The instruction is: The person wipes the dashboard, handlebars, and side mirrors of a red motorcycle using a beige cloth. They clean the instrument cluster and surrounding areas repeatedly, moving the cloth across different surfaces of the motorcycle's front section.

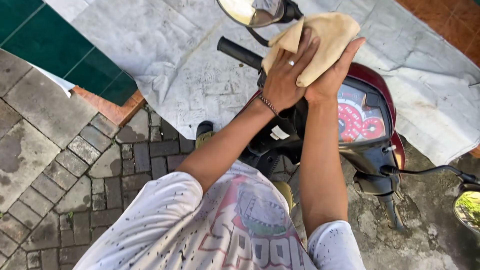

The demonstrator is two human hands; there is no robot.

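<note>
Tan chamois cloth [325, 37] sits pinched between both palms: the left hand [285, 80], ringed, lies flat over it, and the right hand [332, 75] cups it from beneath. Below them are the scooter's black handlebar grip [239, 52], round mirror [250, 11] and red speedometer panel [362, 120].

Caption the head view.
Left hand and right hand press tan chamois cloth between them above dark-red motorcycle.

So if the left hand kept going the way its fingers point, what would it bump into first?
Probably the round mirror. The left hand lies on the tan cloth, fingers aimed up past it, though depth is hard to judge.
</note>
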